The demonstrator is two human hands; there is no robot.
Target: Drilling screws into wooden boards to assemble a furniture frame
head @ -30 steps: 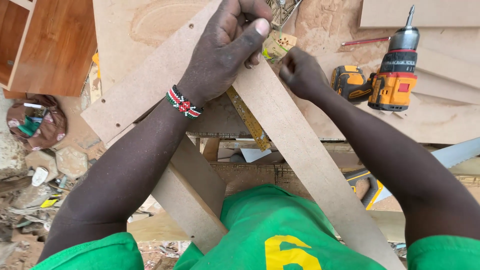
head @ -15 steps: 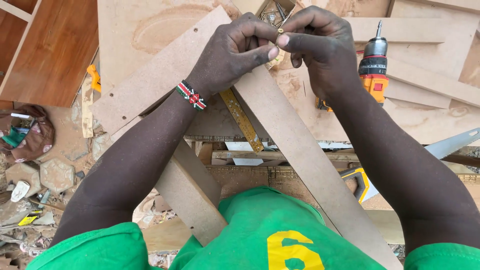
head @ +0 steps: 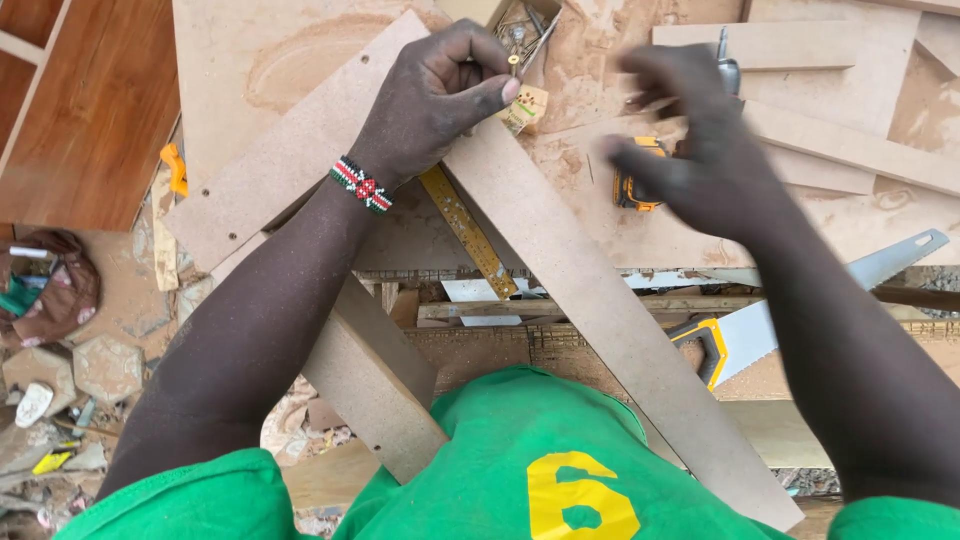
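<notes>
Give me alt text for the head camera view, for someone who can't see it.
Seen from above, a person's left hand pinches a small screw over two crossed fibreboard strips on a dusty workbench. The blurred right hand hovers above a yellow drill. A handsaw lies at the right.

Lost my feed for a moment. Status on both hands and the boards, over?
Left hand pinching a screw upright over the crossed fibreboard strips. Right hand empty, blurred above the yellow drill. Handsaw lies clear, right.
</notes>
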